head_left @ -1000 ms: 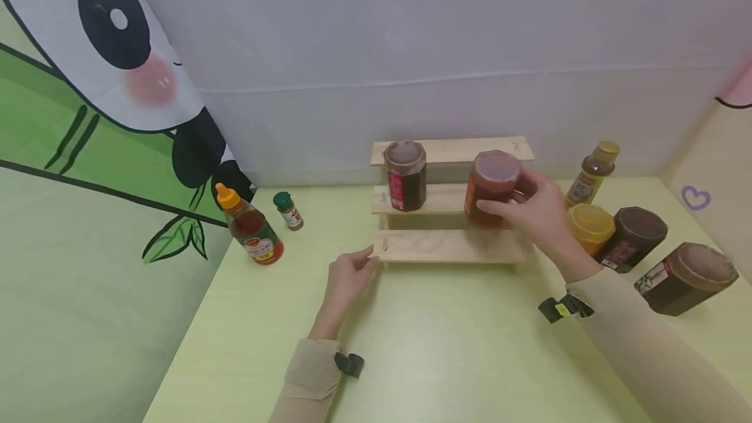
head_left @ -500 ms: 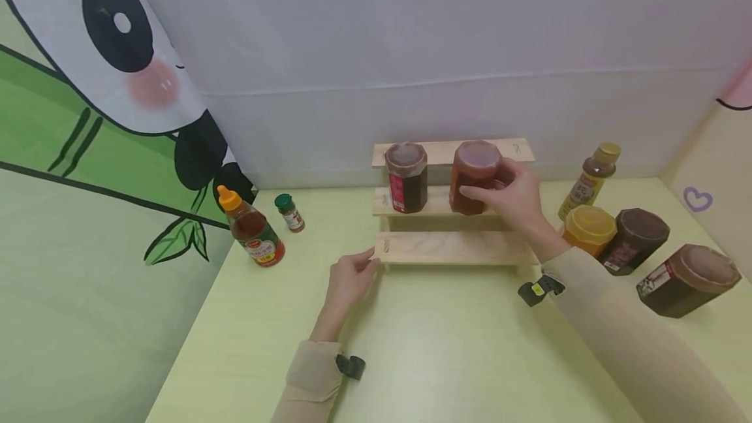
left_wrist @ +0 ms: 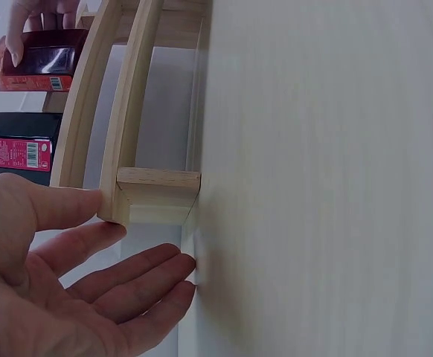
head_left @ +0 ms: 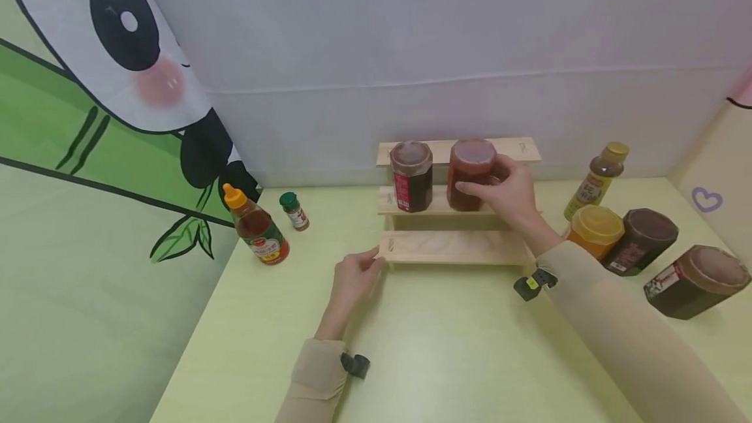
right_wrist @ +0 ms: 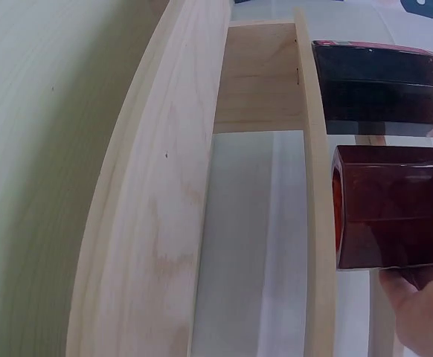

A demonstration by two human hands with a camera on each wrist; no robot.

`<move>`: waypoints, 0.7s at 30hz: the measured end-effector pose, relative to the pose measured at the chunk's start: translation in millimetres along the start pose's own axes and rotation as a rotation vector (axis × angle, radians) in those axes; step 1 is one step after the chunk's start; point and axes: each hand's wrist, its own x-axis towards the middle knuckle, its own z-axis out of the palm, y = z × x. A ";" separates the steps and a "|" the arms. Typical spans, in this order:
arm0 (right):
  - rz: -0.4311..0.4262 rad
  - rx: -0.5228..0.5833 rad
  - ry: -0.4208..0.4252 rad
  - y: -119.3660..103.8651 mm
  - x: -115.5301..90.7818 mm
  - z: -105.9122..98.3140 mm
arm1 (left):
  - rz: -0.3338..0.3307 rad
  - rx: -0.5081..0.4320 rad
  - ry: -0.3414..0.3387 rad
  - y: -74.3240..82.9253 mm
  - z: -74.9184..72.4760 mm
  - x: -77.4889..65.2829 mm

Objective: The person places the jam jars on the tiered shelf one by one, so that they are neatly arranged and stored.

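My right hand point(head_left: 508, 191) grips a reddish-brown octagonal jar point(head_left: 468, 175) from its right side, thumb across the front. The jar stands upright at the middle step of a three-step wooden rack point(head_left: 452, 247); in the right wrist view the jar's base point(right_wrist: 338, 212) is right at the step's board. Left of it, a dark jar with a pink label point(head_left: 411, 178) is on the same step, a small gap between them. My left hand point(head_left: 355, 276) pinches the left end of the lowest step between thumb point(left_wrist: 68, 207) and forefinger, the other fingers stretched out below.
On the table's right are a yellow-capped bottle point(head_left: 596, 181), a yellow-lidded jar point(head_left: 595, 230) and two dark jars point(head_left: 640, 240). At left stand a squeeze bottle with an orange cap point(head_left: 258, 227) and a small green-capped shaker point(head_left: 294, 211). A pale cloth point(head_left: 458, 31) hangs behind the rack.
My right hand has carried the reddish-brown jar left and back, from over the rack's right part to the middle step beside the dark jar. The left hand keeps its pinch on the rack.
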 end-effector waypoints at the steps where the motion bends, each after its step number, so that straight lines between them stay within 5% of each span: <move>1: 0.001 -0.002 0.000 0.1 0.5 0.6 | -0.001 0.000 0.001 -0.3 -0.2 0.0; 21: 0.019 -0.001 0.025 -0.9 1.1 -15.7 | 0.014 -0.003 0.005 0.8 -0.6 -1.4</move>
